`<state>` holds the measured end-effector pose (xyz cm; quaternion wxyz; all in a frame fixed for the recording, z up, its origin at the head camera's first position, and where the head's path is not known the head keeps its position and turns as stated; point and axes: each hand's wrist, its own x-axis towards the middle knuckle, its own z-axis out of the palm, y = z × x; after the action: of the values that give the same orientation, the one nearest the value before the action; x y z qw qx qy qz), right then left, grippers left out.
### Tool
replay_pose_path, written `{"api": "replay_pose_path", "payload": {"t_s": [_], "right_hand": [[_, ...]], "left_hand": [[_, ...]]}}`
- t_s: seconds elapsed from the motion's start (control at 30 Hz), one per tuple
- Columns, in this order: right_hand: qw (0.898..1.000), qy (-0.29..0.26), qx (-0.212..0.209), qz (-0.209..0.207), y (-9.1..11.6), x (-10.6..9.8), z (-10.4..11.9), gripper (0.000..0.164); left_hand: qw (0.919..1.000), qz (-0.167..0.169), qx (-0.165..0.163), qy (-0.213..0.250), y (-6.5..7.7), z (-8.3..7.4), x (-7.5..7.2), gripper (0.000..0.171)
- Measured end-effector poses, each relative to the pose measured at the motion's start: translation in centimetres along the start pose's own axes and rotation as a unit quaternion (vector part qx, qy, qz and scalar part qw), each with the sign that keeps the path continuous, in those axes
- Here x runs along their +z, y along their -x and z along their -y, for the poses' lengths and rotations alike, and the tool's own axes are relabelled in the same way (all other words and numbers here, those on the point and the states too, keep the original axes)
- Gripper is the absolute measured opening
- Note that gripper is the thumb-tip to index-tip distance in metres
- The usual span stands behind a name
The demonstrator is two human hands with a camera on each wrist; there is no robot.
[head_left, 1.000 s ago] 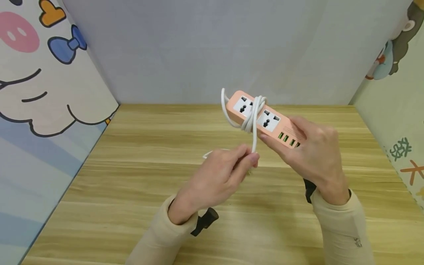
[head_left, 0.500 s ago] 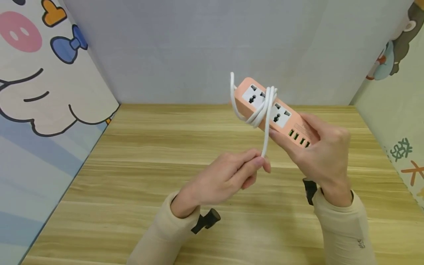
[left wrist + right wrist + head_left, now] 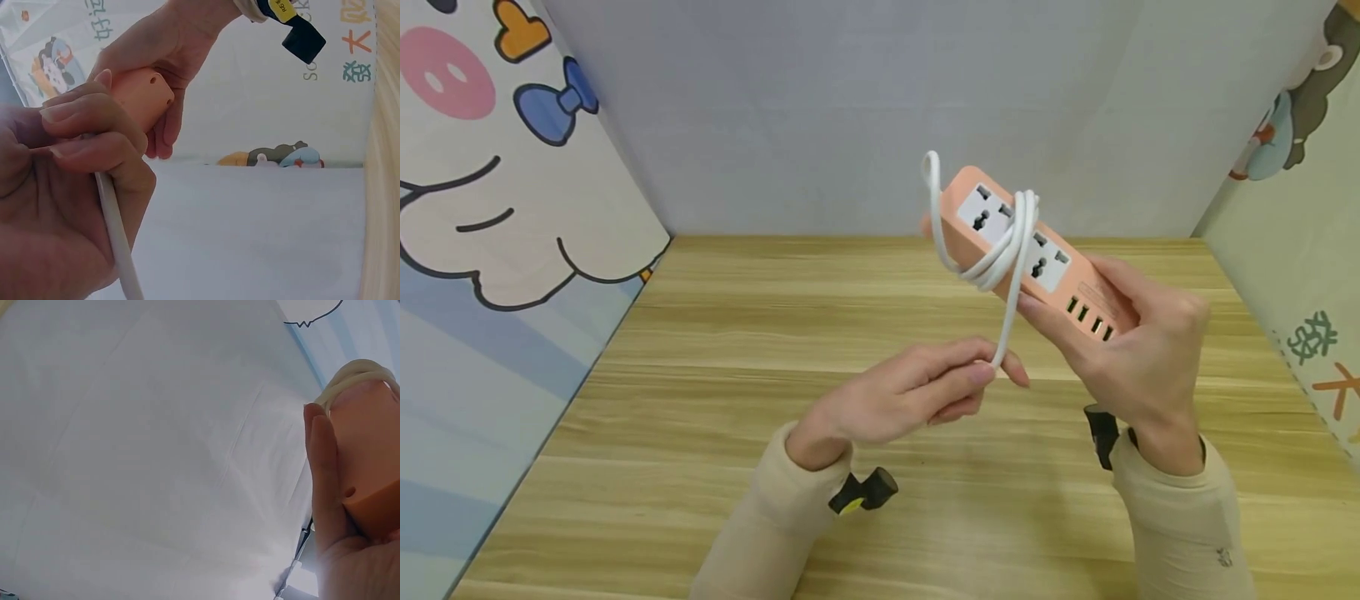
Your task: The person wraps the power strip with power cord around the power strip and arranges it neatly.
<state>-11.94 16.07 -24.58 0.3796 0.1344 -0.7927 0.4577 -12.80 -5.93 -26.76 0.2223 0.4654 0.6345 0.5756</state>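
A peach-coloured power strip [image 3: 1086, 287] with white socket panels and several USB ports is held up above the table, tilted. My right hand [image 3: 1150, 358] grips its lower right end, thumb along the near side. White cord [image 3: 1013, 312] is wound in several turns round the strip's middle, and a loop stands up at its far left end. My left hand [image 3: 917, 387] pinches the cord below the turns, pulling it into a straight length. In the left wrist view the cord [image 3: 115, 231] runs across the palm under curled fingers. The plug is not visible.
A wood-grain table [image 3: 700, 400] lies beneath both hands. Behind it rises a plain grey-white backdrop [image 3: 850, 117]. Printed cartoon panels stand at the left [image 3: 497, 208] and the right [image 3: 1300, 275]. Black wrist cameras [image 3: 876, 487] are strapped to both wrists.
The power strip and right hand have moved up and to the right. My left hand has shifted right, still on the cord. A bit of cord left of that hand is no longer seen.
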Motion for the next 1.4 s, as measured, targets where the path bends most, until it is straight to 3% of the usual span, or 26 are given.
{"api": "replay_pose_path", "payload": {"t_s": [0.23,0.4,0.53,0.73,0.9,1.0,1.2,1.4], "right_hand": [[0.999,-0.043,-0.005,0.000,0.1,0.1,0.1,0.034],[0.995,-0.099,0.025,-0.003,0.0,-0.2,0.1,0.031],[0.990,-0.139,0.034,-0.002,-0.2,-0.5,0.1,0.030],[0.984,-0.170,0.044,0.033,-0.3,-0.6,0.2,0.028],[0.973,-0.216,0.049,0.060,-0.2,-0.8,0.1,0.029],[0.964,-0.248,0.050,0.077,-0.2,-1.0,-0.1,0.029],[0.938,-0.324,0.074,0.096,-0.1,-1.3,-0.5,0.030],[0.934,-0.332,0.064,0.117,0.0,-1.4,-0.8,0.030]], "left_hand": [[0.9998,0.008,0.005,0.019,0.0,0.6,-0.4,0.033],[0.9989,-0.025,-0.037,-0.010,0.0,0.9,-0.9,0.030],[0.9977,-0.049,-0.045,-0.013,0.1,1.2,-1.4,0.029],[0.9932,-0.095,-0.066,-0.014,0.6,1.5,-2.1,0.024],[0.9895,-0.123,-0.076,0.004,0.9,1.7,-2.7,0.020],[0.9913,-0.109,-0.074,0.009,1.1,1.9,-3.2,0.019],[0.9928,-0.085,-0.075,-0.038,1.8,2.2,-4.2,0.019],[0.9845,-0.124,-0.110,-0.057,1.7,2.0,-4.3,0.016]]}}
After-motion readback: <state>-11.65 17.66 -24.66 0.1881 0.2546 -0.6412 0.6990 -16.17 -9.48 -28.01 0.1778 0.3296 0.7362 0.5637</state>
